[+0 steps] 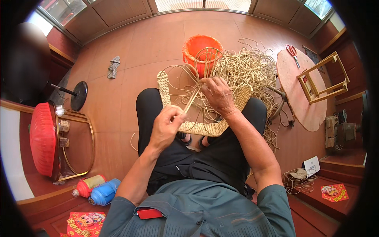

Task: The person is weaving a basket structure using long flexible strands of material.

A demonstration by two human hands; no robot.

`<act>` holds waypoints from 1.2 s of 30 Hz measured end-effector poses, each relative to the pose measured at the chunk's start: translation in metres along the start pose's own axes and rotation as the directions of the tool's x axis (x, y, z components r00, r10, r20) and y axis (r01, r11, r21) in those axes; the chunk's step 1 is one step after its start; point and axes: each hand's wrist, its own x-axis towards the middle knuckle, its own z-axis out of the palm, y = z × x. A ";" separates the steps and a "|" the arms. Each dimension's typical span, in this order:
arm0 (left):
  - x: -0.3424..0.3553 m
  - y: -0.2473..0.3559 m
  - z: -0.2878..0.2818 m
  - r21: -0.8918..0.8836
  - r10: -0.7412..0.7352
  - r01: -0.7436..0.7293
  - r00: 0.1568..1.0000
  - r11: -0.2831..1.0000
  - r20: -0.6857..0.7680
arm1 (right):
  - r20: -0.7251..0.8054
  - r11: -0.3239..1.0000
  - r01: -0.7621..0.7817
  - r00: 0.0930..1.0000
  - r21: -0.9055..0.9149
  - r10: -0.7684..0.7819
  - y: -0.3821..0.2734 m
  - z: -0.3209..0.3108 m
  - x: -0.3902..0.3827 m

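Note:
Across my knees lies a U-shaped frame wrapped in tightly woven straw-coloured cord. Between my hands, over the frame's open middle, runs a strand of cord. My left hand is closed round its near end, thumb against forefinger. My right hand pinches the strand farther up, where several loose cords gather and fan out. Thin loops of cord arch above the right hand, in front of an orange-red bucket. The fingertips of the right hand are partly hidden.
A large tangle of cord covers the floor beyond my right knee. At right, a round board bears red-handled scissors and a small wooden stool frame. Two flasks, one blue, stand at left, near a red basket-like cover.

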 end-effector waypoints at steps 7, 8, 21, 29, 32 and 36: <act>-0.051 0.026 -0.114 -0.377 -0.084 0.045 0.993 0.925 -0.086 | 0.016 0.998 0.049 0.999 -0.047 -0.049 -0.002 -0.008 0.004; -0.059 0.023 -0.141 -0.466 -0.062 0.002 0.992 0.885 -0.114 | 0.002 1.000 0.006 1.000 -0.023 -0.006 0.001 -0.004 0.002; -0.243 -0.031 -0.557 -0.323 -0.381 0.219 0.323 0.921 -0.866 | -0.040 0.997 -0.070 0.997 -0.034 0.069 0.003 0.005 0.002; -0.257 0.031 -0.569 -0.252 0.048 0.617 -0.426 0.746 -0.903 | -0.037 0.992 -0.124 0.992 -0.038 0.122 -0.001 -0.003 0.005; -0.200 0.024 -0.579 0.525 0.257 0.686 0.461 0.504 -0.849 | -0.080 0.985 -0.163 0.983 0.048 0.166 -0.008 0.004 0.014; -0.040 -0.003 -0.230 0.600 0.112 0.112 0.940 0.792 -0.322 | -0.060 0.973 -0.230 0.971 0.000 0.230 -0.015 0.001 0.007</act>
